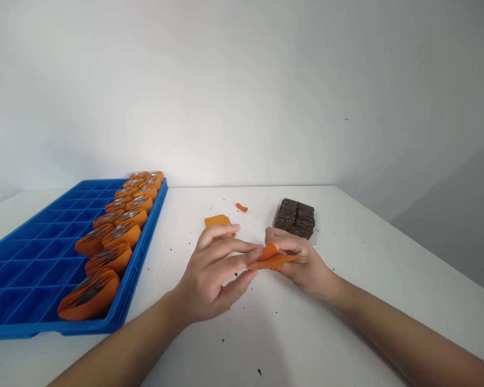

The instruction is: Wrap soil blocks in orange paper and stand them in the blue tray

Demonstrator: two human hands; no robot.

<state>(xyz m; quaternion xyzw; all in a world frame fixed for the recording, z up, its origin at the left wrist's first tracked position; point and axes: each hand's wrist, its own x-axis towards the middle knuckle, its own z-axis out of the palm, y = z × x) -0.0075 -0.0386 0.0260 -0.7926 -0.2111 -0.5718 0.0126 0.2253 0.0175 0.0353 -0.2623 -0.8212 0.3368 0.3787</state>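
Observation:
My right hand [312,271] is closed around one end of a small orange piece of folded cloth or felt [269,260], held above the white table. The fingertips and thumb of my left hand [210,271] pinch its left edge, while the little finger side stays spread. Part of the piece is hidden behind my fingers. Just beyond my left hand lies a flat yellow-orange stack of sheets [216,220], partly covered by a finger. Behind my right hand sits a block of dark brown, thin square pieces [294,215] in stacks, on a clear base.
On the left stands a blue compartment tray [129,293], its right columns holding several folded orange pieces [91,295] with dark and silvery layers inside. A small orange scrap [241,207] lies farther back. Dark crumbs dot the white table [306,344]; a wall [242,91] rises behind it.

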